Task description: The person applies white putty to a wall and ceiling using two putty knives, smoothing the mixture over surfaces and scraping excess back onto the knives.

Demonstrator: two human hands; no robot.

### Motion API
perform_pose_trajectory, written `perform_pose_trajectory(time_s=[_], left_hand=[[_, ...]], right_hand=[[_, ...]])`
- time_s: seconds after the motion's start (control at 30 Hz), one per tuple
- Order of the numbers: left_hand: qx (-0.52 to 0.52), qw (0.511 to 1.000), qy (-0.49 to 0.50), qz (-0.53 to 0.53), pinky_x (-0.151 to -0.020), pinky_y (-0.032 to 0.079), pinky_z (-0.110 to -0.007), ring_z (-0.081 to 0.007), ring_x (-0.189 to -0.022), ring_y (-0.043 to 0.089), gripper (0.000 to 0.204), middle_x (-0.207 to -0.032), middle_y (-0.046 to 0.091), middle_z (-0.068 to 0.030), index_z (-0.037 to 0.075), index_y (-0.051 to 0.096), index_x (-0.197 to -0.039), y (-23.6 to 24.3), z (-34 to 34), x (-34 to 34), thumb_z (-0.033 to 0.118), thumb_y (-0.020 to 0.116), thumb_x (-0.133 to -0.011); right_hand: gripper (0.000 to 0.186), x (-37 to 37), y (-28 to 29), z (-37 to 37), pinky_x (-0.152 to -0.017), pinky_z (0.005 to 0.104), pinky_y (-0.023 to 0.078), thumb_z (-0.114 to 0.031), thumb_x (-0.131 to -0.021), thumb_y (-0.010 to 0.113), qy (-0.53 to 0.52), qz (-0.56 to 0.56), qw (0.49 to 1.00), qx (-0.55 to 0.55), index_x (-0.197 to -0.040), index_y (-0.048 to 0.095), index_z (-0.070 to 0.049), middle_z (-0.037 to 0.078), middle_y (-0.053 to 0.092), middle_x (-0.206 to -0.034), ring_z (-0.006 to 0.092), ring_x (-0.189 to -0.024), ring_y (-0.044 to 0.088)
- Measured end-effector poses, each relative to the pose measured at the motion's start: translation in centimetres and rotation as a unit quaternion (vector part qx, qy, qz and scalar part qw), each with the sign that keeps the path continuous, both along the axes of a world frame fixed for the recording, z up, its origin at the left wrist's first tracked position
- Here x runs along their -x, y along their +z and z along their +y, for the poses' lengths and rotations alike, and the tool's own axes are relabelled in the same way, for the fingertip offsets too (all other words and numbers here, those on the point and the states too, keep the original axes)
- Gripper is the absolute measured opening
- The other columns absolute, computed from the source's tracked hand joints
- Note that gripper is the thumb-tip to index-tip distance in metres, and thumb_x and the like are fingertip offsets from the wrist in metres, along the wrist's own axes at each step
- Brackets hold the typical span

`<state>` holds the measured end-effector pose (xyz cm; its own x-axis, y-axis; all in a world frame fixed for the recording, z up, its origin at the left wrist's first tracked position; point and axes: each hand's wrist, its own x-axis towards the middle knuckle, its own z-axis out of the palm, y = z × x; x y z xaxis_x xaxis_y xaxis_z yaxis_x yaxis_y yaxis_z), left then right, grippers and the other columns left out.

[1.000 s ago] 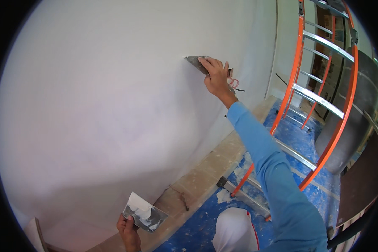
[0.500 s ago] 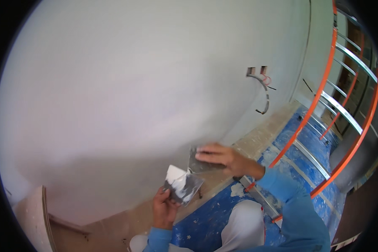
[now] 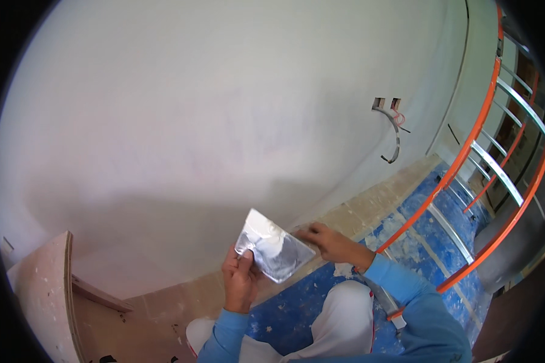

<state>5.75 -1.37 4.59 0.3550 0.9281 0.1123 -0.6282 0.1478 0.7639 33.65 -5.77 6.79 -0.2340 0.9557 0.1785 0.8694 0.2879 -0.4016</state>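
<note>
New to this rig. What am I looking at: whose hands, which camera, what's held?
No machine here: these are a person's bare hands in blue sleeves. Every picture comes from one wide fisheye camera on the person's head, looking down, so straight edges look bent and picture left is their left.

The left hand grips a flat metal plate with white paste on it. The right hand is at the plate's right edge; what it holds, if anything, is unclear.

Ahead is a pale wall with a loose cable. A spattered blue sheet covers part of the floor; an orange ladder stands at right.
</note>
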Motion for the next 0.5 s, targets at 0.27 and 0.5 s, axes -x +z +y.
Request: perform_pose_trajectory(time_s=[0.27, 0.5], left_hand=[[-0.17, 0.962, 0.157, 0.147, -0.076, 0.057, -0.03, -0.016, -0.091, 0.066, 0.036, -0.112, 0.067, -0.008, 0.003, 0.054, -0.134, -0.1, 1.1, -0.6, 0.012, 0.056, -0.099], [-0.512, 0.762, 0.071, 0.391, -0.072, 0.056, -0.039, -0.0379, -0.08, 0.068, 0.053, -0.104, 0.067, -0.0234, 0.011, 0.063, -0.127, 2.9, 1.2, 1.2, -0.009, 0.058, -0.077]], right_hand=[[0.04, 1.8, 0.9, -0.3, -0.083, 0.0495, 0.059, -0.007, -0.087, 0.061, -0.148, 0.829, 0.5, 0.201, -0.126, 0.055, -0.003, 0.015, 0.065, -0.117, 0.0317, -0.102, 0.067], [0.042, 3.1, 1.9, -2.0, -0.086, 0.0537, 0.057, -0.005, -0.09, 0.065, -0.031, 0.807, 0.534, 0.249, -0.13, 0.053, -0.004, 0.012, 0.061, -0.125, 0.0297, -0.115, 0.062]])
